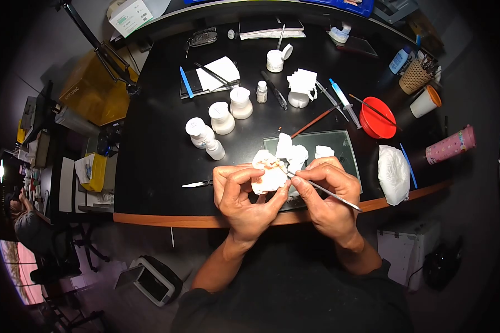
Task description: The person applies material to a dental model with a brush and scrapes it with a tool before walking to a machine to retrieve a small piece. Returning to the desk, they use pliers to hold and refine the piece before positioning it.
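My left hand [244, 197] is closed around a pale dental cast [268, 176], brightly lit, with pinkish, tooth-like bumps along its upper edge. In a pen-like grip, my right hand [330, 194] has a thin metal carving tool [339, 198]. Its tip meets or nearly meets the right side of the cast; glare hides the exact contact. Just beyond the fingers, crumpled white tissue [295, 155] lies on a glass slab [339, 141]. To the left of my left hand, a small knife [197, 183] rests on the black table.
White bottles [221, 119] stand left of centre. Behind them are an open jar [275, 61] and a paper pad [222, 72]. Rightward are a syringe [344, 102], a red bowl [376, 117], a white bag [393, 175] and a pink bottle [450, 145]. Another person [33, 227] sits far left.
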Demonstrator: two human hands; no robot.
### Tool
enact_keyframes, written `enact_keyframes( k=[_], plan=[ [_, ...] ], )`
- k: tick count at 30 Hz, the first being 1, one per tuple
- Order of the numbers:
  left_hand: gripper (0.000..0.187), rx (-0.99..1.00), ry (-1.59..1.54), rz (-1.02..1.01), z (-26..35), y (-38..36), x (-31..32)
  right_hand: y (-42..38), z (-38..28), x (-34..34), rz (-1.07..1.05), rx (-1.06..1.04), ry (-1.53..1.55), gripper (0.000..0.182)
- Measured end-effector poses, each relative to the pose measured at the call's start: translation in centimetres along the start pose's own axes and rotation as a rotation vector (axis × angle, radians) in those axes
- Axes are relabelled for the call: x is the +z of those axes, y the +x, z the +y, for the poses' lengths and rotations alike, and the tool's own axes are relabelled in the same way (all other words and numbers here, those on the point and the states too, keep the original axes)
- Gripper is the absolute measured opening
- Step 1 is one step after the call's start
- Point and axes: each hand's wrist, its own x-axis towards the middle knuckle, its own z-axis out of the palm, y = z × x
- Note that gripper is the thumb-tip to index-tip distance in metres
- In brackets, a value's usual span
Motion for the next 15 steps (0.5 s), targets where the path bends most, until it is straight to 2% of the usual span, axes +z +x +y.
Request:
enact_keyframes(
  k=[3,7,10,13,15],
  plan=[
    [0.053,0.016,0.021,0.019,-0.2,0.0,0.1,0.3,-0.3,0.2,0.036,-0.269,-0.205,0.014],
    [0.052,0.008,0.035,0.048,-0.4,-0.2,0.2,0.0,-0.4,1.3,0.120,-0.409,-0.290,0.017],
    [0.052,0.010,0.044,0.053,-0.6,-0.2,0.1,-0.3,-0.4,1.9,0.140,-0.476,-0.338,0.018],
    [0.054,0.021,0.085,-0.029,-0.4,-0.2,-0.3,-0.4,-0.5,2.1,0.150,-0.512,-0.394,0.021],
    [0.052,-0.035,0.033,0.038,-0.3,-0.2,0.1,-0.5,-0.5,2.1,0.149,-0.519,-0.412,0.022]
  ],
)
